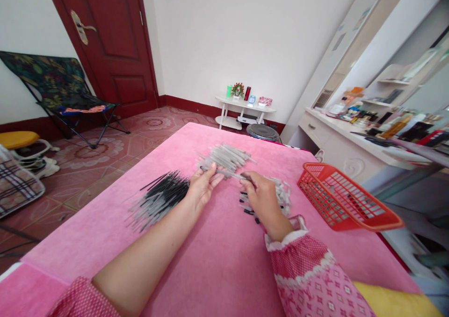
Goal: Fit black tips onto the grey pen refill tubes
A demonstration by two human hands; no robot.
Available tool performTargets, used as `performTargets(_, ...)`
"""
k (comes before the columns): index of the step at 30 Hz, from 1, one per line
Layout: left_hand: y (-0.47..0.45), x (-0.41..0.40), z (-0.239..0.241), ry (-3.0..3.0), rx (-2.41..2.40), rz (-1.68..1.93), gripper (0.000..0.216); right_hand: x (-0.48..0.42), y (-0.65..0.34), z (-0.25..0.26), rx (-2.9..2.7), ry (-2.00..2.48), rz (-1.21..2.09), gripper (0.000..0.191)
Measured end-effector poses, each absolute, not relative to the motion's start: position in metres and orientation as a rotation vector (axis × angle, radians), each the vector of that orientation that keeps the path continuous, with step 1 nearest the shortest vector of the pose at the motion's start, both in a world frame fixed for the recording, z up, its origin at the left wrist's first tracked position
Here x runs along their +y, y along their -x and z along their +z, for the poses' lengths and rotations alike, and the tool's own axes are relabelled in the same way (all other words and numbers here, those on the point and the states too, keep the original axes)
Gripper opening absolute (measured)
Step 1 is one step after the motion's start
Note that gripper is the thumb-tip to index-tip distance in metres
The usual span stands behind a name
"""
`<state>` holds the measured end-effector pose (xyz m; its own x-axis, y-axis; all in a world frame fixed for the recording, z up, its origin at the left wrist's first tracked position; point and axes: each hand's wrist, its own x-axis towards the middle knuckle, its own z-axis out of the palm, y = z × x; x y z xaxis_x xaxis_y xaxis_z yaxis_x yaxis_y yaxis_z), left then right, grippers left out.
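Your two hands meet above the pink-covered table (pixel 217 261), sharing one slim grey pen-like tube (pixel 228 172) that lies nearly level between them, its dark tip toward your left. Your left hand (pixel 205 184) pinches the tube near that tip with the thumb, the other fingers partly extended; your right hand (pixel 261 195) is closed about the opposite end, its fingers curled. Directly beyond the tube lies a heap of clear tubes (pixel 231 155). To the left of your left hand, a spread of slender sticks (pixel 161 198) shows black on its far side and grey on its near side. Partly hidden by your right hand is a pile of short clear pieces (pixel 283 196) with black ends. Farther right stands an orange-red lattice basket (pixel 326 207), its contents too indistinct to identify. In the background, note the folding chair (pixel 49 81) before the dark red door (pixel 115 41), and a low white stand (pixel 228 121) against the wall.
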<state>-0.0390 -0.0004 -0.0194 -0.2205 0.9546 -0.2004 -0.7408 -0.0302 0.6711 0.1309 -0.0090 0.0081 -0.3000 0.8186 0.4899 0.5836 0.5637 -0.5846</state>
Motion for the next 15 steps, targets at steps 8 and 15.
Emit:
performTargets(8,0.032,-0.008,-0.017,-0.461,0.773,1.682,0.018,-0.011,-0.131,0.003,-1.886,1.134,0.523,0.019)
performTargets(15,0.027,-0.014,-0.016,-0.59,0.693,1.723,0.027,-0.008,-0.13,0.005,-1.64,1.139,0.833,0.012)
